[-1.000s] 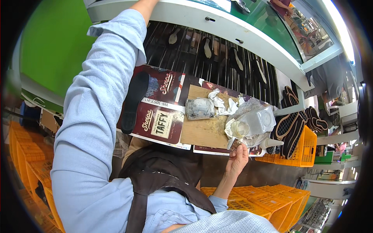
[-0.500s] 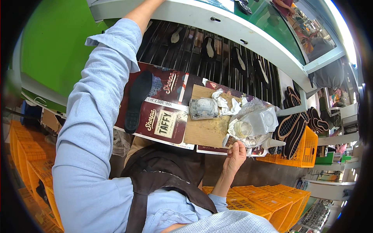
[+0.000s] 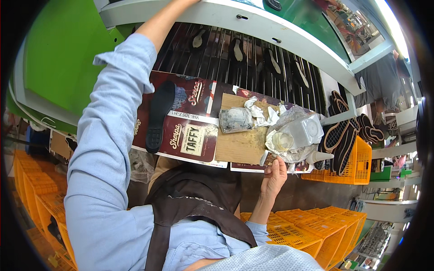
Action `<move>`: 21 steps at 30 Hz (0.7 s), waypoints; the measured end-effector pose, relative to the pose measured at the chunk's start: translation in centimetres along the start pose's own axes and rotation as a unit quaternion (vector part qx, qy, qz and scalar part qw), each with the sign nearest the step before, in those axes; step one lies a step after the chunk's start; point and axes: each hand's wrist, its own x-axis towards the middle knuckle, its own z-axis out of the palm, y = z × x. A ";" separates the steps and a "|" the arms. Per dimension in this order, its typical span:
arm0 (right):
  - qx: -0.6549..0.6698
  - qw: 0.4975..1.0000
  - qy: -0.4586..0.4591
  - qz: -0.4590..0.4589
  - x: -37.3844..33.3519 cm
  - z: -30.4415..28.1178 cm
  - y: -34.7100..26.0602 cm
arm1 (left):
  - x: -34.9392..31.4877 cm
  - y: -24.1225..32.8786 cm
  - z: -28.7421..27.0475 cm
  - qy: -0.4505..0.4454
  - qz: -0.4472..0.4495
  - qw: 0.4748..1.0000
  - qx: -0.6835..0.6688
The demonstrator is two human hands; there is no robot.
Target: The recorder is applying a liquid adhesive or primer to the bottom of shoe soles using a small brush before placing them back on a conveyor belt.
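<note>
Further over the white beam (image 3: 212, 14), beyond the cardboard (image 3: 239, 150), the left forearm (image 3: 163, 22) has been extended; the left hand is unseen, its grip unknown. Past the cardboard, four pale-centred soles (image 3: 238, 52) are laid; left of it, one black sole (image 3: 158, 115) is left untouched, well apart from the right hand (image 3: 274, 177), pinched beside the cardboard's near-right corner, any hold unclear.

From the wearer's head, the left fisheye lens looks steeply down and forward: near, over the dark brown cloth apron (image 3: 194, 187); midway, onto the glossy maroon cardboard sheet (image 3: 208, 117); far, to the white metal beam (image 3: 217, 16). The light-blue cloth left sleeve (image 3: 104, 140), close to the lens, looms large; the bare right hand (image 3: 273, 177), farther off, shows small.
</note>
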 end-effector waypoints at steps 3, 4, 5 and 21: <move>0.054 0.998 -0.005 0.013 -0.1 -0.8 -0.5 | -3.2 -0.8 -0.6 0.062 0.175 0.945 -0.271; 0.088 0.995 -0.009 0.041 -0.1 -0.2 -0.6 | -3.4 -2.3 1.4 0.170 0.148 0.942 -0.249; 0.124 0.990 -0.017 0.070 0.0 0.3 -0.8 | -3.4 -4.0 3.2 0.278 0.118 0.927 -0.224; 0.153 0.983 0.007 0.105 1.5 0.5 -1.3 | -39.6 -13.1 0.0 -0.245 -0.001 0.964 0.104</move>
